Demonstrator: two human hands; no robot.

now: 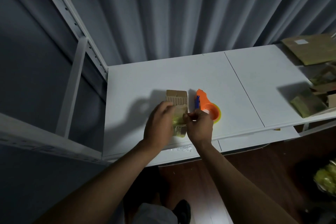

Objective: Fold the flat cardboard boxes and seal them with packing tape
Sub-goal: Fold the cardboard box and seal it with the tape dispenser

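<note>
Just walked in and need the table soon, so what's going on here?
A person is sealing a small cardboard box on the white table. The left hand holds the box down, while the right hand pinches at the tape on its near end. The orange tape dispenser lies just right of the box. More cardboard is stacked far right.

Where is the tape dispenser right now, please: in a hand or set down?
Set down. The orange tape dispenser lies on the white table beside the cardboard box; neither hand grips it.
</note>
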